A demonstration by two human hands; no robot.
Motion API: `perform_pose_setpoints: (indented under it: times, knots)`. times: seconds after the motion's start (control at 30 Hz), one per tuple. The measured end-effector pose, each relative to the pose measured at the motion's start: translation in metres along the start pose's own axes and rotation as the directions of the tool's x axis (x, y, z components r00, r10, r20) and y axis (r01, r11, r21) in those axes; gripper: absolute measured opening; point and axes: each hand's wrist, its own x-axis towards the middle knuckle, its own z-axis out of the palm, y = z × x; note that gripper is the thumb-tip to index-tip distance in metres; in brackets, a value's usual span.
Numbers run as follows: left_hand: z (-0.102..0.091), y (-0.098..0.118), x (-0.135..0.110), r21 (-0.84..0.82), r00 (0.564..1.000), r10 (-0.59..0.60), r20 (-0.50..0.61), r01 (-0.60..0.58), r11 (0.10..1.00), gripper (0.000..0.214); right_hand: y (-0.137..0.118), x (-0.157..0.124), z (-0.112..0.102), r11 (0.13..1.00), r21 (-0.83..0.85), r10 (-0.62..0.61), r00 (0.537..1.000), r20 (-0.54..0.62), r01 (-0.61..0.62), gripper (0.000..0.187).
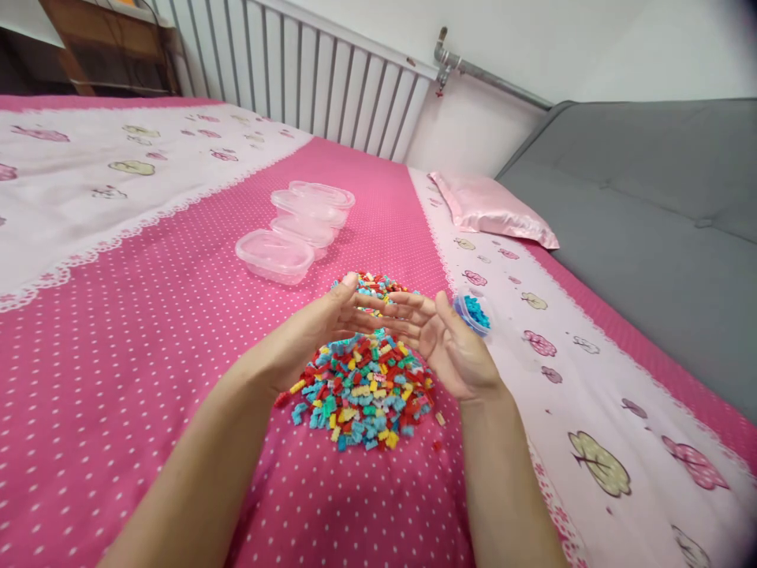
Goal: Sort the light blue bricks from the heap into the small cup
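A heap of small plastic building blocks (370, 398) in red, yellow, blue and green lies on the pink dotted bedspread (147, 355). Above its far part, my left hand (322, 319) is open, fingers stretched toward the right. Facing it, my right hand (446, 339) is open too, palm turned inward and fingers pointing left. The fingertips of both hands meet or overlap; whether they touch I cannot tell. Neither hand holds anything. Part of the heap is hidden behind the fingers. Just right of my right hand stands a small clear tub (480, 323) with blue blocks inside.
Several clear plastic containers (275, 264) stand in a row beyond the heap, to the left. A pink pillow (494, 209) lies at the right, against a grey padded headboard (644, 229). A white radiator (307, 71) and a pipe (497, 79) run along the wall.
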Motion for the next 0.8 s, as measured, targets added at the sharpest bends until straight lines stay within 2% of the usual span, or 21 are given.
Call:
perform_pose_setpoints:
  times: [0.13, 0.23, 0.3, 0.37, 0.43, 0.5, 0.57, 0.67, 0.73, 0.8]
  knots:
    - [-0.007, 0.006, -0.015, 0.041, 0.995, -0.046, -0.088, 0.05, 0.998, 0.039, -0.007, -0.008, 0.0, 0.996, -0.088, -0.033, 0.999, -0.024, 0.031, 0.042]
    - [-0.017, 0.01, -0.028, 0.297, 0.974, 0.008, -0.225, 0.061, 0.953, 0.027, -0.014, -0.019, -0.006, 0.938, -0.343, -0.073, 0.994, -0.084, 0.04, 0.038]
    - [-0.024, 0.01, -0.033, 0.514, 0.948, 0.026, -0.319, 0.15, 0.845, 0.029, -0.016, -0.027, -0.014, 0.841, -0.542, -0.047, 0.995, -0.083, -0.005, 0.048]
    - [-0.031, 0.007, -0.033, 0.672, 0.932, -0.017, -0.363, 0.274, 0.688, 0.039, -0.013, -0.032, -0.024, 0.717, -0.695, 0.023, 0.999, -0.042, -0.046, 0.065]
    - [-0.035, 0.001, -0.028, 0.765, 0.931, -0.095, -0.352, 0.344, 0.545, 0.045, -0.005, -0.032, -0.032, 0.617, -0.784, 0.102, 0.995, -0.015, -0.075, 0.077]
    - [-0.038, -0.006, -0.02, 0.813, 0.936, -0.148, -0.319, 0.351, 0.464, 0.05, 0.005, -0.028, -0.037, 0.549, -0.827, 0.162, 0.986, -0.036, -0.121, 0.087]
    - [-0.037, -0.014, -0.014, 0.827, 0.943, -0.16, -0.293, 0.334, 0.452, 0.057, 0.014, -0.022, -0.039, 0.479, -0.86, 0.219, 0.973, -0.075, -0.174, 0.099]
    - [-0.031, -0.023, -0.008, 0.815, 0.958, -0.123, -0.261, 0.287, 0.503, 0.06, 0.024, -0.013, -0.036, 0.402, -0.896, 0.28, 0.957, -0.076, -0.189, 0.117]
    - [-0.027, -0.027, -0.007, 0.809, 0.968, -0.082, -0.239, 0.245, 0.535, 0.058, 0.028, -0.009, -0.033, 0.411, -0.897, 0.287, 0.957, -0.041, -0.162, 0.126]
    - [-0.024, -0.031, -0.005, 0.809, 0.976, -0.046, -0.214, 0.204, 0.551, 0.059, 0.03, -0.006, -0.033, 0.495, -0.863, 0.243, 0.97, 0.027, -0.1, 0.129]
